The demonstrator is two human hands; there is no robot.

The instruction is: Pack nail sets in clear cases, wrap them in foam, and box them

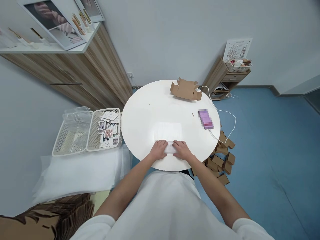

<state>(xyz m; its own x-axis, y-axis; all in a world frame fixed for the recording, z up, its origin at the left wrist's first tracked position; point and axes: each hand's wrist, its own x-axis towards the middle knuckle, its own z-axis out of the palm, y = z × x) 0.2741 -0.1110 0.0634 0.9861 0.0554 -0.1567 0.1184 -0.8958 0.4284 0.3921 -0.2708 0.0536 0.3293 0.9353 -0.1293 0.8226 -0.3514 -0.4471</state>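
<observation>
Both my hands rest near the front edge of a round white table [150, 110]. My left hand [158, 150] and my right hand [182, 150] press with curled fingers on a small white flat piece [170, 147] lying between them. What the piece is I cannot make out; it looks like a small white packet or card. A faint clear sheet [167, 130] lies just beyond the hands.
An open brown cardboard box [186, 90] sits at the table's far edge. A phone [206, 119] with a white cable lies at the right. Two white baskets [86, 133] with clear trays and printed cards stand to the left. Several small brown boxes [222, 160] lie on the blue floor.
</observation>
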